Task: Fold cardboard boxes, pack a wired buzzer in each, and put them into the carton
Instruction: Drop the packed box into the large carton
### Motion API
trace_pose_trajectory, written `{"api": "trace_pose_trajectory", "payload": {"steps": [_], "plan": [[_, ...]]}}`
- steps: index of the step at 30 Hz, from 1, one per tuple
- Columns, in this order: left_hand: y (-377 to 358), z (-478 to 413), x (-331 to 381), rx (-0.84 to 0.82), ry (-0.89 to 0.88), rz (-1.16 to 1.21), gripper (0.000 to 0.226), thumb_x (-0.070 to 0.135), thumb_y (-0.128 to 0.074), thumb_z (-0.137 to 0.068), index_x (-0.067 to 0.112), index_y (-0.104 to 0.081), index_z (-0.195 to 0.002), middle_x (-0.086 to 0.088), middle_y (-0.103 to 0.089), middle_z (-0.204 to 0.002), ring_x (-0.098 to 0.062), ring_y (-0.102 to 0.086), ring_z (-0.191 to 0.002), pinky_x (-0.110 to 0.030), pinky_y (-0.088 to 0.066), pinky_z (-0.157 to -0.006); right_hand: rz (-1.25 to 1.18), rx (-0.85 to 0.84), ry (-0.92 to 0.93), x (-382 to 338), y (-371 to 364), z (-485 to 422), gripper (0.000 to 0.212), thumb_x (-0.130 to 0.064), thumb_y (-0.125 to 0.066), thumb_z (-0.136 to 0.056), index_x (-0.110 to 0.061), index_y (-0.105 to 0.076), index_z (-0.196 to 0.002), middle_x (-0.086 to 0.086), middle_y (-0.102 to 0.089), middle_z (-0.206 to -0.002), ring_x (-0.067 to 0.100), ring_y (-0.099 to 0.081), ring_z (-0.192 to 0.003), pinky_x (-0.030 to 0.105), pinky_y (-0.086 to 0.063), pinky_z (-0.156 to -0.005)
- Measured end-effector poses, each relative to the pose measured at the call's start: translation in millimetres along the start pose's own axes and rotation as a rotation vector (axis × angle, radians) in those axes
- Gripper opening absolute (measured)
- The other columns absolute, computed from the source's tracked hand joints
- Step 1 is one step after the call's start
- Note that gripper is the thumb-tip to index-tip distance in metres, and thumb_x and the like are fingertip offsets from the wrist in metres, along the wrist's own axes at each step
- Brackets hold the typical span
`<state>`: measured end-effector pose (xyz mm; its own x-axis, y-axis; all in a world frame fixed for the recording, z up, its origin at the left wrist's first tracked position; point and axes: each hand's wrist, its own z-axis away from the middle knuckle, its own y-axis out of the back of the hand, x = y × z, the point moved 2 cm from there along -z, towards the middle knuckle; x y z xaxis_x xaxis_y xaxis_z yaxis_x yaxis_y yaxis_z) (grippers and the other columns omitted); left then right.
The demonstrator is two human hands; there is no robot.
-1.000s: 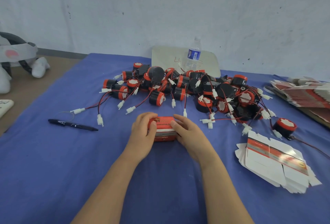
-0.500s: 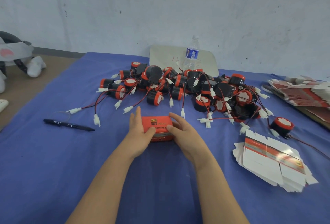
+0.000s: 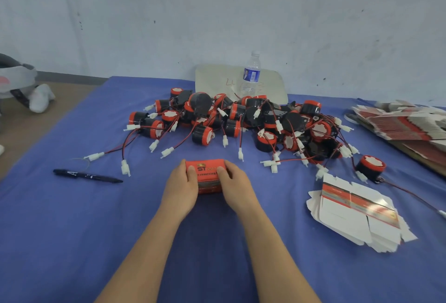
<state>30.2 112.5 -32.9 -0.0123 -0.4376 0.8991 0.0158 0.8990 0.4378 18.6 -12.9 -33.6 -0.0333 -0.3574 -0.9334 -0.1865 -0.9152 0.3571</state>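
While looking down through the head camera, found the folded red box [image 3: 208, 174] at the middle of the blue worktop [image 3: 72, 230], just this side of the buzzer heap [image 3: 241, 119]. Could not tell whether it rested on the cloth or hung just above it. Gripped its left end with the left hand [image 3: 181, 185], thumb [image 3: 191, 172] laid on the printed top and fingers wrapped behind. Gripped the right end likewise with the right hand [image 3: 237, 185].

Half a second before, had the left hand flat and straight-fingered against that end, no thumb on top; now curled round it. Had the right hand already clasped there, and kept it so. Left everything else where it lay.

Counted one folded box. Counted one black pen [image 3: 87, 176] to the left, well apart from the box. Counted one water bottle [image 3: 251, 75] upright at the far edge, with one white board [image 3: 212, 80] behind it. Counted two stacks of flat box blanks: a near stack [image 3: 354, 213] to the right and a far stack [image 3: 405, 124] fanned along the right edge. Could not count the heap's red-and-black buzzers exactly, tangled as they were in their wires; well over a dozen. Counted one lone buzzer [image 3: 370, 168] apart from the heap, just beyond the near stack.
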Motion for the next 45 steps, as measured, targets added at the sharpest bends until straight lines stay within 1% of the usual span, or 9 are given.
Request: {"api": "trace_pose_trajectory", "payload": {"steps": [6, 11, 16, 18, 22, 26, 33, 40, 45], "plan": [[-25, 30, 91, -0.006, -0.346, 0.335, 0.053, 0.026, -0.045, -0.1, 0.032, -0.025, -0.149, 0.002, -0.046, -0.138, -0.018, -0.051, -0.124, -0.044, -0.043, -0.105, -0.458, 0.294, 0.207, -35, 56, 40, 0.047, -0.019, -0.049, -0.099, -0.027, -0.036, -0.144, -0.003, -0.054, -0.135, 0.014, -0.056, -0.119, 0.036, -0.047, -0.102], [-129, 108, 219, -0.391, -0.503, 0.555, 0.057, 0.022, -0.055, -0.096, 0.019, -0.028, -0.145, -0.007, -0.058, -0.127, -0.021, -0.059, -0.114, -0.042, -0.046, -0.101, -0.597, 0.809, 0.386, -53, 218, 135, 0.04, -0.011, -0.055, -0.096, -0.031, -0.045, -0.129, 0.005, -0.066, -0.115, 0.018, -0.066, -0.096, 0.032, -0.055, -0.081], [-240, 239, 300, -0.686, -0.567, 0.618, 0.027, 0.031, -0.057, -0.095, 0.016, -0.046, -0.114, 0.003, -0.061, -0.104, -0.011, -0.063, -0.095, -0.021, -0.048, -0.081, -0.239, 1.355, 0.225, -41, 346, 265, 0.035, -0.025, -0.057, -0.094, -0.022, -0.047, -0.127, -0.004, -0.065, -0.112, 0.007, -0.064, -0.095, 0.022, -0.052, -0.081], [-277, 284, 315, -0.768, -0.674, 0.434, 0.03, 0.037, -0.051, -0.096, 0.017, -0.049, -0.118, 0.004, -0.06, -0.105, -0.018, -0.06, -0.105, -0.029, -0.045, -0.088, 0.064, 1.461, 0.016, -30, 378, 314, 0.042, -0.031, -0.055, -0.095, -0.017, -0.046, -0.133, -0.015, -0.058, -0.107, 0.002, -0.058, -0.098, 0.015, -0.044, -0.08], [-322, 349, 316, -0.843, -0.947, -0.222, 0.039, 0.036, -0.044, -0.098, 0.011, -0.048, -0.128, -0.011, -0.058, -0.127, -0.031, -0.05, -0.121, -0.04, -0.038, -0.102, 0.422, 1.494, -0.428, -6, 410, 372, 0.058, -0.023, -0.049, -0.096, -0.005, -0.028, -0.147, 0.015, -0.036, -0.148, 0.027, -0.024, -0.141, 0.034, -0.009, -0.118], [-317, 354, 309, -0.927, -0.854, 0.126, 0.035, 0.018, -0.049, -0.097, 0.008, -0.051, -0.131, -0.011, -0.058, -0.129, -0.026, -0.054, -0.12, -0.04, -0.04, -0.103, 0.463, 1.622, -0.142, -15, 394, 368, 0.048, -0.015, -0.048, -0.097, -0.01, -0.037, -0.143, 0.008, -0.035, -0.15, 0.022, -0.022, -0.143, 0.021, -0.009, -0.111], [-250, 254, 283, -0.705, -0.718, 0.507, 0.014, 0.012, -0.05, -0.096, 0.019, -0.059, -0.103, 0.0, -0.065, -0.103, -0.018, -0.063, -0.102, -0.034, -0.051, -0.09, -0.14, 1.327, 0.299, -36, 321, 268, 0.02, -0.008, -0.048, -0.096, -0.025, -0.057, -0.099, -0.014, -0.064, -0.091, -0.011, -0.061, -0.081, 0.009, -0.046, -0.072], [-173, 103, 167, -0.346, -0.305, 0.115, 0.021, 0.01, -0.047, -0.095, 0.01, -0.06, -0.112, -0.001, -0.058, -0.105, -0.024, -0.055, -0.107, -0.028, -0.041, -0.086, 0.283, 0.692, -0.29, -1, 219, 128, 0.039, -0.022, -0.045, -0.096, -0.01, -0.05, -0.132, 0.012, -0.051, -0.136, 0.029, -0.045, -0.127, 0.037, -0.037, -0.103], [-177, 74, 121, -0.392, -0.176, -0.062, 0.026, 0.012, -0.041, -0.095, -0.004, -0.057, -0.109, -0.02, -0.062, -0.114, -0.036, -0.054, -0.111, -0.036, -0.042, -0.079, 0.585, 0.632, -0.525, 37, 201, 108, 0.038, -0.02, -0.04, -0.094, -0.009, -0.051, -0.129, 0.012, -0.05, -0.136, 0.031, -0.044, -0.127, 0.04, -0.035, -0.107]]}}
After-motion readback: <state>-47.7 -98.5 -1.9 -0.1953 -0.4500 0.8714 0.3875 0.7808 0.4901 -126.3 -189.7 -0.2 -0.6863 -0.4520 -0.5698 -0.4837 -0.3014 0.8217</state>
